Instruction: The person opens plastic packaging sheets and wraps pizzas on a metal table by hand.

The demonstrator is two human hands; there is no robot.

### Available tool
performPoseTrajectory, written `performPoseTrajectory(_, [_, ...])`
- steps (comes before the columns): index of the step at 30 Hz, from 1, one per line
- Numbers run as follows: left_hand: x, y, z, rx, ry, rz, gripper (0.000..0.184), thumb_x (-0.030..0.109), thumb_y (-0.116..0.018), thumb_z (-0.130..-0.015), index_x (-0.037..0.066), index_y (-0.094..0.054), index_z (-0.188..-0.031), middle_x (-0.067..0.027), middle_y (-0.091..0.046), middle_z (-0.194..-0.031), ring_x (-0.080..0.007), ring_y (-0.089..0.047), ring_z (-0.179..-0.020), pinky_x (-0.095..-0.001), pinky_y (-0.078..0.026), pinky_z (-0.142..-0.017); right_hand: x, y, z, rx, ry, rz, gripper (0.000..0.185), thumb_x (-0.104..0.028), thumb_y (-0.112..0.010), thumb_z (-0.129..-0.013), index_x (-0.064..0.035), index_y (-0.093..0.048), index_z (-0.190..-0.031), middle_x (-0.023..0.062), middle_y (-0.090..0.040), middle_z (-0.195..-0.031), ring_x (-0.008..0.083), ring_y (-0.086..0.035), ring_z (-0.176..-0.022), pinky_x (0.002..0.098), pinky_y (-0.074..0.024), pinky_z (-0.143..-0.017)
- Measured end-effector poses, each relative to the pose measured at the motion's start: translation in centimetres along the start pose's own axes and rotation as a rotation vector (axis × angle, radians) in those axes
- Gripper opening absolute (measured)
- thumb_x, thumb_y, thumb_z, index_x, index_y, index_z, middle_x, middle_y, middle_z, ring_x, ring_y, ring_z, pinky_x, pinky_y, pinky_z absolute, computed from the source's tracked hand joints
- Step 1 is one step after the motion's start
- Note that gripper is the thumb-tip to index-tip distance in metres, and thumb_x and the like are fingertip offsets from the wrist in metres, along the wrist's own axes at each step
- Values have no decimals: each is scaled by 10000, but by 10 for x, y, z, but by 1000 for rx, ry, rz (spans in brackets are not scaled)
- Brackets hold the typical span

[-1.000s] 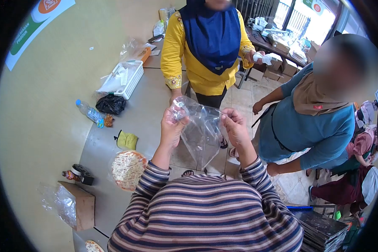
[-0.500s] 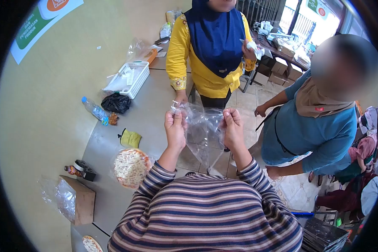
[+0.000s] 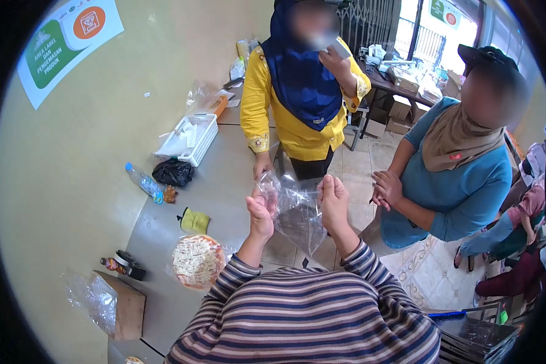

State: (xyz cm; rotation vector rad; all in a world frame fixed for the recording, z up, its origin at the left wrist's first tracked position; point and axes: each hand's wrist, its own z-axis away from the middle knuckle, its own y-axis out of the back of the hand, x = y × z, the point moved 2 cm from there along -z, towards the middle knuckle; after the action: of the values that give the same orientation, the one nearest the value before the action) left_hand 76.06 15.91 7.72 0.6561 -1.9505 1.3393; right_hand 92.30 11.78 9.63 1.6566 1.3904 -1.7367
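Observation:
A clear plastic bag (image 3: pixel 300 212) hangs between my two hands in front of my chest, its lower end narrowing to a point. My right hand (image 3: pixel 335 206) pinches its right edge between thumb and fingers. On the other side, my left hand (image 3: pixel 261 213) holds the left edge; its thumb stands up while the fingers show partly through the film. To the left, a round pizza (image 3: pixel 197 261) topped with white strips lies on the grey table in clear wrapping, apart from my hands.
On the table are a green pouch (image 3: pixel 194 221), a water bottle (image 3: pixel 142 181), a black plastic bag (image 3: pixel 173 172), a white basket (image 3: pixel 199 142) and a cardboard box (image 3: pixel 127 306) of clear bags. A person in yellow (image 3: pixel 297 139) and one in blue (image 3: pixel 461 194) stand opposite.
My left hand has gone from a pinch to a looser hold, fingers behind the film. The person in yellow has raised a hand to the face; the person in blue has brought both hands together.

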Motion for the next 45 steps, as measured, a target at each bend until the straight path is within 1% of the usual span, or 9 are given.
performPoseTrajectory(3, [14, -19, 6, -41, -131, -219, 338, 327, -694, -773, 107, -504, -946, 64, -493, -759, -14, -397, -626, -153, -320, -528, -2, 7, 2, -36, -56, -24, 286, -329, -480, -916, -101, -506, -747, -61, -418, -566, 20, -344, -455, 179, -269, -402])
performPoseTrajectory(7, [24, -20, 6, 95, 36, -307, 143, 181, -614, -848, 99, -510, -904, 62, -502, -717, -9, -387, -543, -149, -303, -468, -18, 4, 7, -160, -102, -44, 223, -284, -496, -913, -90, -532, -808, -62, -439, -604, 17, -361, -495, 171, -282, -433])
performPoseTrajectory(14, [20, -7, 3, 124, -23, -225, 143, 203, -576, -873, 80, -512, -910, 32, -516, -715, -17, -404, -546, -170, -322, -469, -1, 13, 7, -284, -74, 0, 65, -132, -547, -867, -66, -543, -867, -48, -471, -668, 35, -400, -541, 184, -321, -479])
performPoseTrajectory(19, [-9, -16, 5, 187, 15, -422, 132, 195, -540, -895, 66, -510, -897, 15, -526, -748, -52, -459, -651, -195, -390, -591, 5, 26, 1, -45, -78, 69, 51, -61, -485, -854, -63, -529, -829, -31, -478, -652, 51, -421, -541, 195, -343, -487])
performPoseTrajectory(20, [-34, -13, 7, 63, -62, -519, 130, 218, -540, -895, 97, -496, -905, 48, -491, -733, -7, -419, -586, -160, -333, -468, 7, 33, 1, 44, -122, 104, 63, -57, -472, -853, -64, -525, -819, -29, -477, -645, 52, -423, -542, 197, -346, -488])
performPoseTrajectory(22, [-43, -41, 23, -114, -111, -620, 96, 159, -514, -904, 64, -518, -919, 38, -505, -749, -20, -443, -648, -168, -369, -557, 9, 48, 0, 109, -178, 125, 86, -100, -476, -859, -76, -500, -780, -30, -459, -619, 55, -408, -513, 200, -334, -455])
performPoseTrajectory(31, [-18, 11, 18, -43, 9, -159, 190, 235, -542, -889, 47, -526, -919, 27, -496, -717, -39, -448, -662, -198, -388, -620, 27, 28, 32, 32, -79, 285, 211, -255, -534, -890, -84, -510, -769, -68, -420, -620, 26, -349, -540, 194, -281, -477])
performPoseTrajectory(35, [-13, 2, 27, 151, 28, -532, 295, 326, -503, -908, 49, -545, -816, 32, -509, -699, -27, -407, -605, -195, -325, -531, 21, 17, 41, -3, -36, 405, 326, -280, -547, -888, -29, -497, -687, -40, -438, -598, 50, -376, -576, 222, -336, -520])
performPoseTrajectory(45, [-25, 12, 28, 235, 211, -446, 229, 280, -504, -910, 59, -540, -861, 23, -502, -641, -32, -423, -504, -182, -332, -435, 47, 36, 39, 55, 9, 516, 366, -294, -483, -920, -22, -455, -676, -12, -395, -570, 66, -355, -559, 240, -330, -503])
